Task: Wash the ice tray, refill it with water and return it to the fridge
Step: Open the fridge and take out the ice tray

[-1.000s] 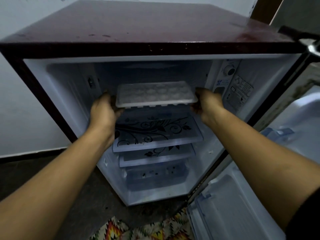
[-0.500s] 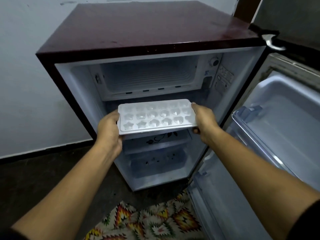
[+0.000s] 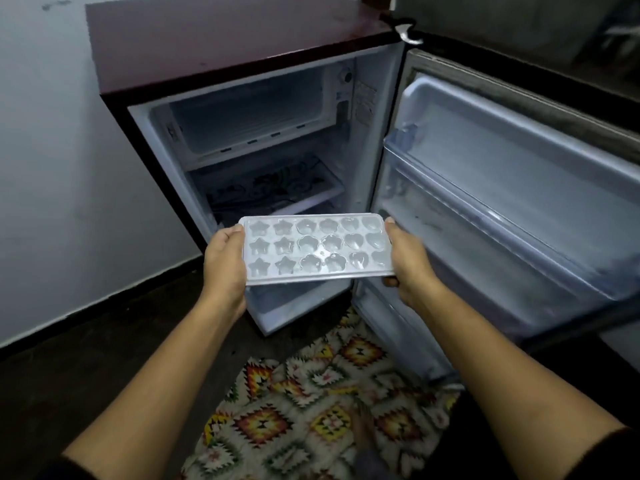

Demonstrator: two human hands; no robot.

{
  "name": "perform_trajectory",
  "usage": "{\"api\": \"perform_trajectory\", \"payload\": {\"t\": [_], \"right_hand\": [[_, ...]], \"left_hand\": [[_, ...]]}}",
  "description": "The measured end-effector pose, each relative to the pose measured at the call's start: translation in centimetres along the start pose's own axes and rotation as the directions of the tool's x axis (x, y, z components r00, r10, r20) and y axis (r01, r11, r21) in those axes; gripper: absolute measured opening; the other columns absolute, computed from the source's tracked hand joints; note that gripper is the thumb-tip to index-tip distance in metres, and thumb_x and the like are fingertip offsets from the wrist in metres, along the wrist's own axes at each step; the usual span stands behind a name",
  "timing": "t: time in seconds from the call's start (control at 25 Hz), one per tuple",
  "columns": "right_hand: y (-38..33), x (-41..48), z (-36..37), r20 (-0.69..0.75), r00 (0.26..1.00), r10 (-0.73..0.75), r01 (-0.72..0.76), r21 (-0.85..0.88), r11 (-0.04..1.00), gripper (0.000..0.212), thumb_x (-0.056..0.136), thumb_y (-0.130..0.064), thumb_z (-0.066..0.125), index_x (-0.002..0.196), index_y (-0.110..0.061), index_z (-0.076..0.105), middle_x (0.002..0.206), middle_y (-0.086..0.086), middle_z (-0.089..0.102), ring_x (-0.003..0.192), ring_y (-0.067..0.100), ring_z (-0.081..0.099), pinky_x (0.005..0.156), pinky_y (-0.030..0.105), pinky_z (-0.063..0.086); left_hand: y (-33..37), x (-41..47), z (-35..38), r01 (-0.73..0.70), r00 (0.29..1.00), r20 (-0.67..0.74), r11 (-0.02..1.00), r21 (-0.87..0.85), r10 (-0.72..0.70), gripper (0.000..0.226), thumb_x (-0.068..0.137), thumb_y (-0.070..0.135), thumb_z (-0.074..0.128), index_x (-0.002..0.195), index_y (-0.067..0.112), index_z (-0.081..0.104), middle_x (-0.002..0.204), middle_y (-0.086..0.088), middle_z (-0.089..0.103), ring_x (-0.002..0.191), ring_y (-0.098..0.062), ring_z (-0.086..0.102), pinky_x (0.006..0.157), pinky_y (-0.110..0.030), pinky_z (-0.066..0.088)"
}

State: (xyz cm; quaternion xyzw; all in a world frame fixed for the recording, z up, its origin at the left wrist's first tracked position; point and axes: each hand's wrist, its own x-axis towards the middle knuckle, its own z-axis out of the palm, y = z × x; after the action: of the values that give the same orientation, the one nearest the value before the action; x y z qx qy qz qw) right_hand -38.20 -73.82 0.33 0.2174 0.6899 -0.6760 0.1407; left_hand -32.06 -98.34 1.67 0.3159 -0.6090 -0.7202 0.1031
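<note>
You hold the ice tray [image 3: 317, 251] w/ both hands, out in front of the fridge [image 3: 242, 109], not inside it. Your left hand [image 3: 225, 263] is clamped on the tray's left short end – thumb on top by the rim, fingers under it. Your right hand [image 3: 407, 259] is clamped on the right short end the same way, thumb up top & fingers curled below. The tray sits about flat, tipped a bit toward you, and it has three rows of little cups: stars on the left, flowers in the middle, hearts on the right. You can't tell if there's ice or water in the cups. The fridge door [image 3: 502, 188] is swung wide open on the right, and its door shelf [image 3: 485, 209] is just beside your right hand. Behind the tray you see the small freezer box [image 3: 249, 112] up top and a glass shelf [image 3: 273, 188] w/ a dark swirly print under it. On the floor below your arms lies a bright zigzag mat [image 3: 311, 410] – reds, yellows, greens
</note>
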Motion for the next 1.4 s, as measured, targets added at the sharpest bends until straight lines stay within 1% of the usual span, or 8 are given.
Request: {"api": "perform_trajectory", "payload": {"t": [0.08,0.28,0.44,0.56,0.76,0.92,1.2,1.4], "right_hand": [[2.1,-3.0,-2.4,-0.042,0.999,0.008,-0.007,0.029,1.000,0.045,0.105,-0.056,0.045,0.097,-0.020,0.073,0.071,-0.001,0.068,0.045,0.009,0.055,0.038,0.019,0.031],[7.6,-9.0,-9.3,-0.262,0.964,0.039,-0.018,0.083,0.996,0.048,0.103,-0.058,0.046,0.084,-0.022,0.069,0.057,-0.009,0.064,0.044,0.008,0.057,0.045,0.019,0.038],[10.9,-12.6,-15.6,-0.392,0.918,0.064,0.007,0.177,0.984,0.048,0.103,-0.055,0.052,0.091,-0.015,0.076,0.081,0.002,0.080,0.074,0.024,0.078,0.073,0.042,0.061],[12.9,-15.6,-20.8,-0.483,0.873,0.070,0.039,0.212,0.976,0.047,0.104,-0.053,0.051,0.095,-0.016,0.078,0.091,0.005,0.081,0.087,0.028,0.079,0.088,0.049,0.062],[15.6,-20.5,-30.2,-0.591,0.800,0.099,0.090,0.282,0.955,0.043,0.106,-0.056,0.045,0.099,-0.026,0.076,0.088,-0.002,0.081,0.080,0.019,0.079,0.061,0.031,0.060],[17.0,-24.3,-38.6,-0.683,0.717,0.137,0.128,0.323,0.938,0.042,0.107,-0.055,0.046,0.102,-0.025,0.076,0.087,-0.004,0.081,0.077,0.017,0.079,0.053,0.023,0.056],[20.6,-30.7,-51.8,-0.808,0.550,0.212,0.206,0.376,0.903,0.043,0.106,-0.053,0.049,0.096,-0.023,0.078,0.087,-0.003,0.081,0.076,0.016,0.079,0.052,0.024,0.055],[23.5,-37.0,-57.8,-0.871,0.418,0.258,0.284,0.394,0.874,0.043,0.107,-0.050,0.047,0.098,-0.023,0.078,0.089,-0.004,0.081,0.078,0.013,0.079,0.056,0.021,0.057]], "left_hand": [[-0.8,-2.1,0.1,-0.006,0.998,0.057,0.999,0.053,0.003,0.019,0.110,0.031,0.051,0.101,0.017,0.061,0.111,-0.012,0.075,0.100,-0.027,0.073,0.085,-0.043,0.061],[-4.3,-7.5,2.5,-0.009,0.977,0.213,0.983,0.185,-0.031,0.025,0.109,0.038,0.052,0.098,0.018,0.063,0.096,-0.002,0.075,0.082,-0.015,0.073,0.068,-0.031,0.060],[-7.3,-11.7,6.5,-0.020,0.927,0.365,0.961,0.276,-0.085,0.033,0.108,0.044,0.052,0.099,0.017,0.069,0.099,-0.006,0.079,0.084,-0.019,0.077,0.075,-0.038,0.061],[-9.2,-15.4,10.6,-0.040,0.882,0.455,0.941,0.336,-0.125,0.037,0.108,0.046,0.053,0.100,0.014,0.070,0.100,-0.009,0.080,0.095,-0.032,0.077,0.085,-0.049,0.064],[-12.1,-22.4,18.4,-0.095,0.765,0.622,0.925,0.367,-0.169,0.038,0.108,0.044,0.051,0.101,0.012,0.069,0.088,-0.002,0.080,0.089,-0.028,0.078,0.081,-0.043,0.064],[-14.7,-29.5,25.3,-0.143,0.674,0.718,0.922,0.360,-0.176,0.034,0.110,0.041,0.050,0.096,0.014,0.066,0.072,0.009,0.077,0.065,-0.007,0.074,0.053,-0.023,0.057],[-19.2,-41.7,36.6,-0.224,0.504,0.834,0.898,0.378,-0.225,0.048,0.109,0.042,0.051,0.104,-0.003,0.066,0.100,-0.020,0.078,0.087,-0.033,0.074,0.077,-0.046,0.062],[-22.0,-50.4,41.3,-0.298,0.338,0.895,0.869,0.396,-0.292,0.048,0.110,0.041,0.050,0.110,-0.004,0.067,0.102,-0.016,0.078,0.086,-0.027,0.074,0.076,-0.040,0.062]]}}
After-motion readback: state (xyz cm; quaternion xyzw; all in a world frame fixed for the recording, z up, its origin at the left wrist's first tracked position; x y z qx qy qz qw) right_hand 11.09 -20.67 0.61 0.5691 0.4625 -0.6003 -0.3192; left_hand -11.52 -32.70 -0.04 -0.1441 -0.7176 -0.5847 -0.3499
